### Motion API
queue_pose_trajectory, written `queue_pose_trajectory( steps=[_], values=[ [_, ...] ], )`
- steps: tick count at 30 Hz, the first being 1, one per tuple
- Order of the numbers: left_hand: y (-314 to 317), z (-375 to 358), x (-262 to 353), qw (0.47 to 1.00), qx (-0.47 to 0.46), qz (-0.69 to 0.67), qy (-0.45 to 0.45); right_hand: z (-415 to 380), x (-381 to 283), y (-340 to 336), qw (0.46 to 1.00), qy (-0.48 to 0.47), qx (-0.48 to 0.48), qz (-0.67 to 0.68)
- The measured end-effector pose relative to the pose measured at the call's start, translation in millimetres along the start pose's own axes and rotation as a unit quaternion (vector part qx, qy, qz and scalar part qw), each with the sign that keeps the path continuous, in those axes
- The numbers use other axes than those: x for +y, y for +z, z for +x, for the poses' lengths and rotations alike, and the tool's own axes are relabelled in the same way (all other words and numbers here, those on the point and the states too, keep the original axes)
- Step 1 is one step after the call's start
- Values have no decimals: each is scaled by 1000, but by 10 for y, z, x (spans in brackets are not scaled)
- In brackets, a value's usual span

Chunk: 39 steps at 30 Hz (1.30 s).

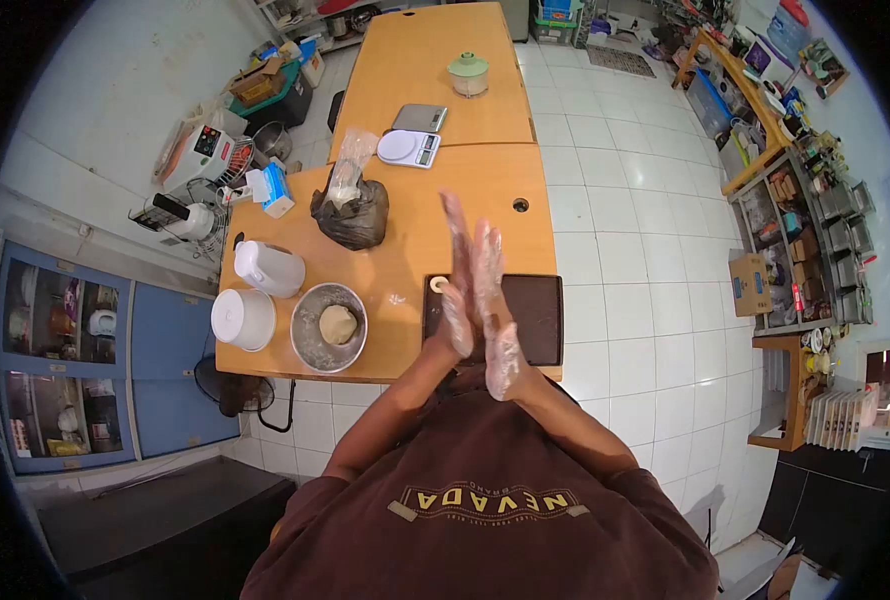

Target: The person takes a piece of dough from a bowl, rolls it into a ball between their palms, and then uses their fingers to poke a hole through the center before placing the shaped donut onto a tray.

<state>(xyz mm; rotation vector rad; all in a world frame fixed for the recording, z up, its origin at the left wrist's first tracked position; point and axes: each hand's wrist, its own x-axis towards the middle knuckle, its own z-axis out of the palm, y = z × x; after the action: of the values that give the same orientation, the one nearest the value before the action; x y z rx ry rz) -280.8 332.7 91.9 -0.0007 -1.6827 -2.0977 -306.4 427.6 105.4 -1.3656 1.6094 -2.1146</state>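
Head view: orange-brown wooden table point(527, 242) beside white-tiled floor point(645, 300); over its dark-brown rectangular tray point(537, 320), with 1 pale round piece point(437, 284), left hand point(458, 305) and right hand point(493, 298) meet palm-to-palm, fingers outstretched, anything between them untellable

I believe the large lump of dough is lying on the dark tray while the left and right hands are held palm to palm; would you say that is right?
Not quite: the head view shows the lump of dough in the metal bowl, not on the dark tray. The left hand and right hand are indeed held palm to palm.
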Motion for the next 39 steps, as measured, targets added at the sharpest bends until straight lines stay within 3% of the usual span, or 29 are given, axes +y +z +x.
queue_pose_trajectory(
  steps=[2,7,9,12,14,16,21,27,29,30,33,34,36,39],
  values=[
    [107,0,33,988,-50,116,89,214,-308,-38,992,47,21,118],
    [149,-7,120,953,-89,179,226,175,27,-93,994,64,53,75],
    [99,31,101,971,-50,145,182,99,18,-67,994,89,14,58],
    [-190,-119,-205,1000,-6,3,11,-40,70,-43,998,51,-16,-21],
    [-198,-126,-421,999,6,-25,19,-84,48,-23,999,38,-18,-23],
    [42,-41,-162,997,-24,16,72,34,-106,-67,1000,5,3,-25],
    [199,-168,13,963,-68,164,201,78,-13,-143,999,38,4,-5],
    [234,-15,430,987,32,89,128,46,-47,-32,999,49,-5,3],
    [125,12,280,993,44,66,83,-20,-72,-33,995,72,-33,-66],
    [91,4,157,997,54,32,44,-44,-43,20,998,53,-14,-35],
    [104,-43,-163,998,44,-33,35,-49,-7,10,997,50,-20,-52],
    [179,-41,-220,997,32,-28,67,-40,23,-1,997,51,-15,-55],
    [192,-187,-113,992,-8,108,69,-10,113,-48,997,54,-8,-62],
    [238,-256,-73,994,-15,44,99,-3,285,-128,995,63,6,-73]
  ],
)
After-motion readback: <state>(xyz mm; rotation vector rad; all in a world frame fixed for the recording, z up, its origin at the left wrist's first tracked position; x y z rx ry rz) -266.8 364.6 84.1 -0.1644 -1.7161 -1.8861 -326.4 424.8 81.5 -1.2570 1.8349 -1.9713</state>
